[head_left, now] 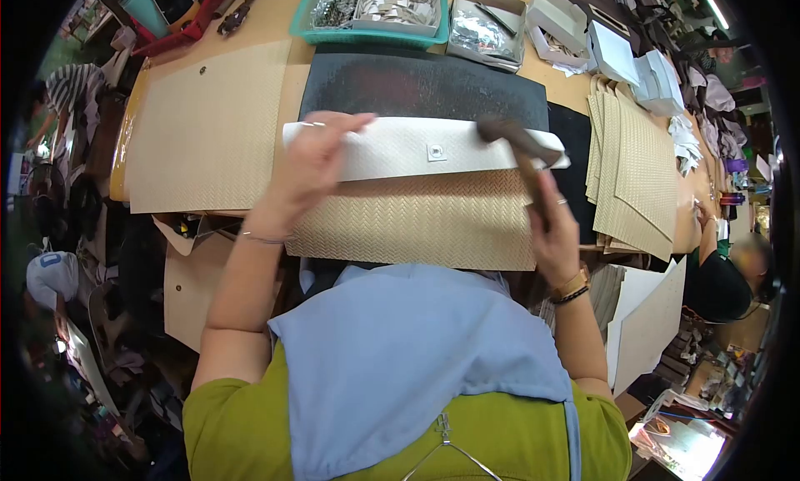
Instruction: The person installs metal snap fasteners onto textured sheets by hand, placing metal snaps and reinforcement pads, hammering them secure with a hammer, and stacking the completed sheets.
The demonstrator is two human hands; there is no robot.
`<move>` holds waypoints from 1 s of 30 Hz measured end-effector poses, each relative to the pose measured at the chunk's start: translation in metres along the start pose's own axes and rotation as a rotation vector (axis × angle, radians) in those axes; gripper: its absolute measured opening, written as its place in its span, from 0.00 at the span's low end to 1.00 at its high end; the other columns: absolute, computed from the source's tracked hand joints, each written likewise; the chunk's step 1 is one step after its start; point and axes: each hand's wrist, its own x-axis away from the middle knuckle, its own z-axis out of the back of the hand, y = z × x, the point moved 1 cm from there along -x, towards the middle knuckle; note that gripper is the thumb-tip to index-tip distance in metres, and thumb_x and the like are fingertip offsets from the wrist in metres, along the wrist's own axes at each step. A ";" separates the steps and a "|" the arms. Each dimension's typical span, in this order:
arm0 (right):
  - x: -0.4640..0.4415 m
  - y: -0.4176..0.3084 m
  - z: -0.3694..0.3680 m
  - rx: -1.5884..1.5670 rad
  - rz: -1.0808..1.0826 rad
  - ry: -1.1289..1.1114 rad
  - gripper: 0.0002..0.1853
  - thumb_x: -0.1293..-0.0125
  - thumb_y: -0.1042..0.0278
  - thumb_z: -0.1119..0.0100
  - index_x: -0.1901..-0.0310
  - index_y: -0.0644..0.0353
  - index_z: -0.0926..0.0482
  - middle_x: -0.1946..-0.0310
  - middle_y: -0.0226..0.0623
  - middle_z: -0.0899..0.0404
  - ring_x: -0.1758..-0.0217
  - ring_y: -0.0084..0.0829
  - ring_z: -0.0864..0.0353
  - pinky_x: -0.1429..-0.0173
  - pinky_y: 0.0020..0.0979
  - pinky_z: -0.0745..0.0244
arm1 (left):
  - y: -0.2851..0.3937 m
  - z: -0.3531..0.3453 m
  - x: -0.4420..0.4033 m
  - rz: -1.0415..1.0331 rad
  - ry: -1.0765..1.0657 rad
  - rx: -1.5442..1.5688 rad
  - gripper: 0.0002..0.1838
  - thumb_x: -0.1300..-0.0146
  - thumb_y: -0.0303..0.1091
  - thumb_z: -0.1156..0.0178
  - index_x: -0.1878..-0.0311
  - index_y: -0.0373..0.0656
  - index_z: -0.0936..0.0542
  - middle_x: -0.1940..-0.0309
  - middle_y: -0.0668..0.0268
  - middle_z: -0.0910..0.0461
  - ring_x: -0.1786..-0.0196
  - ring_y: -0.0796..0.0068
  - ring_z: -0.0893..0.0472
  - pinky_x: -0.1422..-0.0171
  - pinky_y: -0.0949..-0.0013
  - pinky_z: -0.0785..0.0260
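A woven-pattern tan sheet (417, 223) lies at the table's front edge, its back part folded over with the white underside (383, 152) facing up. On that white strip sits a small square piece with a metal centre (437, 152). My right hand (554, 235) is wrapped round the handle of a hammer (527, 152), whose dark head is over the right part of the strip. Over the strip's left end is my left hand (315, 160), its fingers bent together and blurred; whatever they may hold is hidden. Behind the strip lies a dark board (425, 85).
A large tan sheet (208, 131) lies left, stacked woven sheets (633, 169) right. Along the back stand a teal tray (375, 38) of small parts, a grey box (487, 27) and white boxes (612, 52). Other people are at both sides, one at the right (721, 277).
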 end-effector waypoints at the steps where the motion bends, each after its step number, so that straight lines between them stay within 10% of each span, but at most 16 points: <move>1: -0.002 0.017 0.008 0.043 0.002 0.087 0.30 0.32 0.77 0.40 0.28 0.53 0.32 0.40 0.49 0.22 0.39 0.46 0.20 0.39 0.34 0.24 | -0.009 0.021 0.002 0.014 -0.013 -0.133 0.29 0.43 0.15 0.48 0.36 0.44 0.22 0.50 0.60 0.19 0.43 0.64 0.22 0.34 0.66 0.33; 6: -0.007 0.102 0.044 0.423 -0.254 0.181 0.28 0.29 0.70 0.40 0.29 0.59 0.32 0.47 0.50 0.20 0.48 0.47 0.20 0.43 0.38 0.25 | -0.042 0.050 0.017 0.231 -0.107 0.044 0.28 0.44 0.17 0.43 0.38 0.46 0.20 0.42 0.56 0.21 0.36 0.60 0.25 0.29 0.64 0.36; 9: -0.013 0.115 0.041 0.469 -0.054 0.339 0.26 0.29 0.67 0.40 0.31 0.61 0.30 0.46 0.51 0.22 0.45 0.49 0.22 0.40 0.41 0.28 | -0.062 0.037 0.018 0.432 -0.011 0.399 0.17 0.33 0.30 0.39 0.43 0.36 0.20 0.53 0.61 0.16 0.48 0.71 0.20 0.37 0.69 0.31; 13: -0.025 0.064 0.023 0.267 -0.001 0.249 0.26 0.33 0.70 0.37 0.34 0.62 0.28 0.44 0.50 0.23 0.41 0.49 0.24 0.36 0.43 0.30 | -0.083 0.023 0.008 0.686 0.131 0.256 0.30 0.22 0.54 0.53 0.50 0.29 0.20 0.58 0.63 0.16 0.54 0.77 0.20 0.45 0.73 0.30; 22: -0.019 0.014 -0.022 0.090 0.011 0.100 0.24 0.38 0.74 0.35 0.39 0.62 0.24 0.46 0.50 0.22 0.43 0.48 0.23 0.39 0.43 0.29 | -0.045 0.011 0.044 0.599 0.198 0.390 0.16 0.26 0.38 0.44 0.48 0.32 0.22 0.58 0.65 0.16 0.54 0.78 0.21 0.46 0.70 0.28; 30: -0.012 0.006 -0.052 0.130 0.018 -0.065 0.24 0.37 0.67 0.33 0.39 0.54 0.23 0.43 0.38 0.23 0.39 0.41 0.24 0.26 0.58 0.43 | -0.068 0.191 0.036 0.827 0.468 -0.349 0.23 0.27 0.48 0.47 0.43 0.36 0.22 0.56 0.54 0.15 0.49 0.63 0.17 0.42 0.63 0.28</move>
